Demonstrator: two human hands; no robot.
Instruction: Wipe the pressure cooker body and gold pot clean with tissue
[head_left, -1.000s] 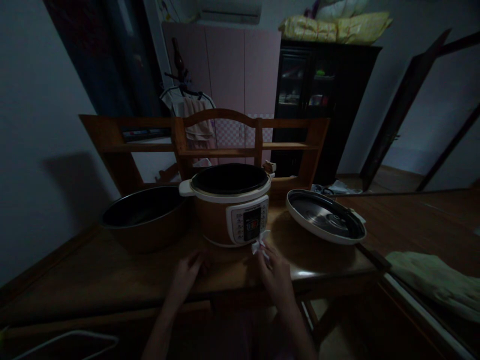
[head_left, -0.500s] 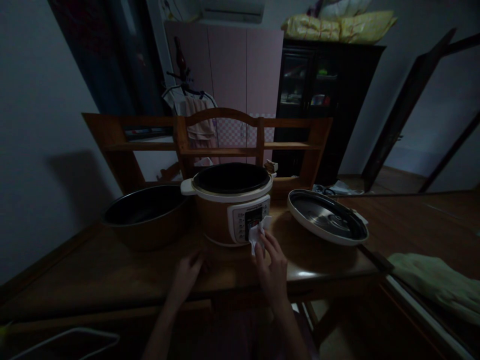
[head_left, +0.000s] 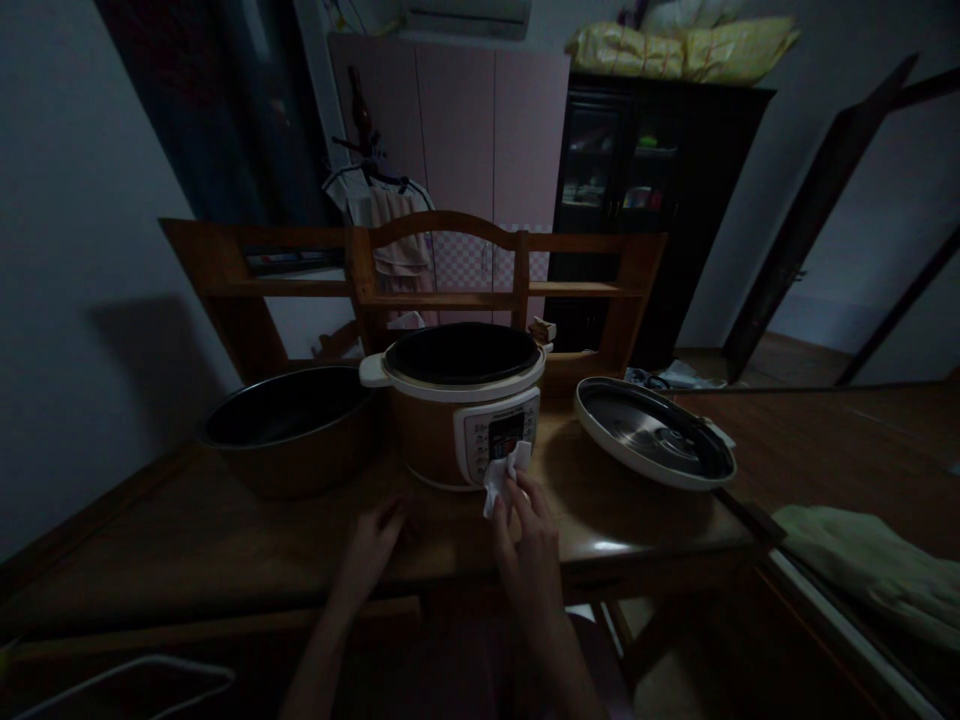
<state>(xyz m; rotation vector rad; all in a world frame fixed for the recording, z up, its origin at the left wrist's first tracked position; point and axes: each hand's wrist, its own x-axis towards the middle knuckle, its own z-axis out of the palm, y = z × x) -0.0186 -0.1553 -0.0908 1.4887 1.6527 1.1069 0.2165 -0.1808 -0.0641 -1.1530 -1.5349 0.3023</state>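
Leftward across the cooker (head_left: 457,415) panel slid the right hand (head_left: 529,545), fingers pinching a tissue (head_left: 498,482).

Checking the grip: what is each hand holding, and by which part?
Right hand pinches a crumpled white tissue at its lower end. Left hand holds nothing, resting on the brown wooden table.

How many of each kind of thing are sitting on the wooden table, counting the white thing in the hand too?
Cooker: 1
Dark inner pot: 1
Lid lying upside down: 1
White tissue, held by the right hand against the cooker's control panel: 1
Total: 4

The left hand lies flat on the table and holds nothing.
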